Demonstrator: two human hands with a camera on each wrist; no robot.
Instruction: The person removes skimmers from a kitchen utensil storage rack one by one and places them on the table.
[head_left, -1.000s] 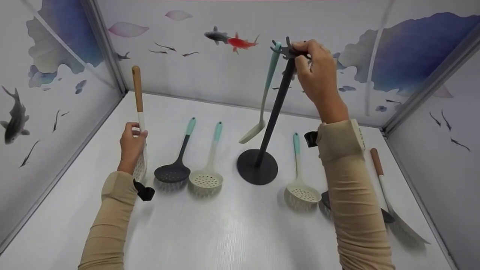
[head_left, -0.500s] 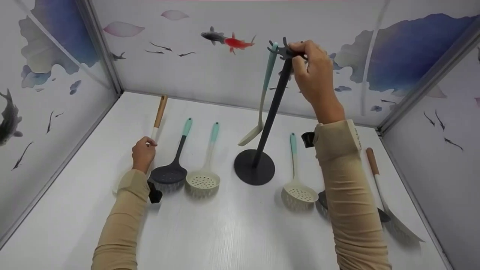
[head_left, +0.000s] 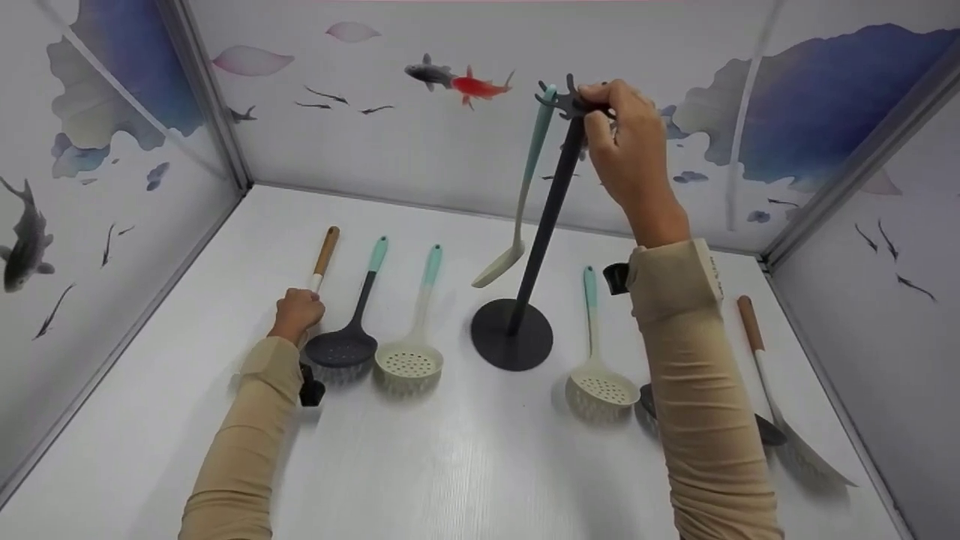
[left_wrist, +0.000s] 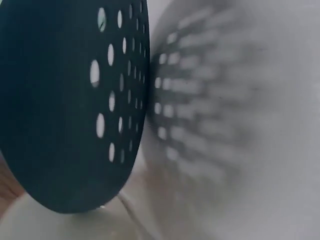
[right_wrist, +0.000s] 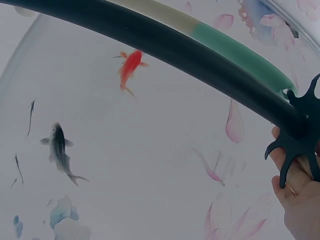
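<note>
My left hand (head_left: 298, 311) grips the white shaft of a wooden-handled skimmer (head_left: 327, 251), which lies on the table at the left. Its head is hidden beneath my hand and sleeve. Just right of it lies a black skimmer (head_left: 341, 349) with a turquoise handle; its perforated head (left_wrist: 60, 100) fills much of the left wrist view. High at the centre, my right hand (head_left: 634, 142) pinches the hooked top of a black utensil stand (head_left: 551, 210). From one hook hangs a cream scoop-shaped utensil (head_left: 538, 135) with a turquoise handle, seen edge-on.
Two cream skimmers lie flat, one (head_left: 409, 362) left of the stand's round base (head_left: 512, 352), one (head_left: 602, 386) right of it. A dark utensil (head_left: 769, 431) is partly covered by my right sleeve. A wooden-handled turner (head_left: 810, 450) lies at the far right. Printed walls enclose the table.
My left hand has lowered the wooden-handled skimmer from upright to lying on the table, moving slightly right. The right hand stays on the stand's top.
</note>
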